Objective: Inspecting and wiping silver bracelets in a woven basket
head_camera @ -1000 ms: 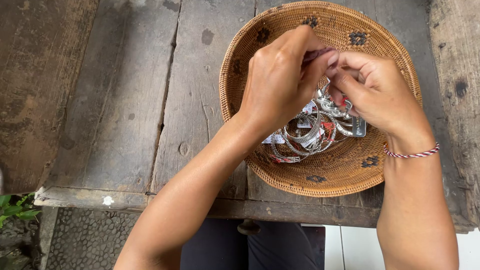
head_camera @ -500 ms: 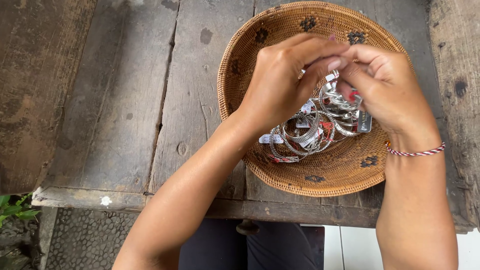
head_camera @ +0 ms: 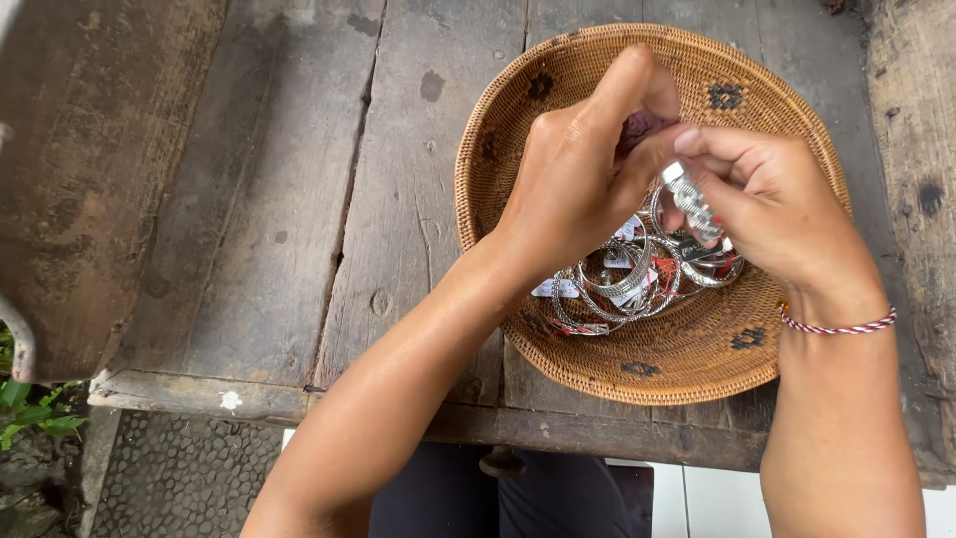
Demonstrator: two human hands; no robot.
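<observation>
Nearest the camera, at 6 o'clock: dark clothing [head_camera: 478, 493] is seen below the table edge, with pale floor tile [head_camera: 712, 498] at 5 o'clock. Green leaves [head_camera: 30, 413] are seen at 8 o'clock, beside a pebbled ground patch [head_camera: 179, 478].

Both forearms are raised from the bottom edge toward 1 o'clock. A red-and-white cord bracelet [head_camera: 841, 326] is worn on the right wrist.

The weathered wooden table [head_camera: 259, 199] is made of grey planks with dark stains and open gaps between boards. A white fleck [head_camera: 230, 401] is seen on its near edge at 7 o'clock.

A round woven basket [head_camera: 597, 369] is set on the table at 2 o'clock, its near rim close to the table edge. Dark woven motifs are spaced round its wall. A heap of silver bangles [head_camera: 622, 284] with small white tags is held in the basket bottom, partly covered by both hands.

The left hand [head_camera: 573, 184] is positioned over the basket centre, fingers curled and closed, thumb and forefinger pinched at a small reddish piece [head_camera: 640, 127]; what that piece is cannot be told. The right hand [head_camera: 787, 214] is at 3 o'clock of the left, fingertips touching it. Its fingers are closed narrow on a silver bangle [head_camera: 692, 204], lifted just above the heap.

Farthest, at 12 o'clock: the basket's far rim and more bare planks.
</observation>
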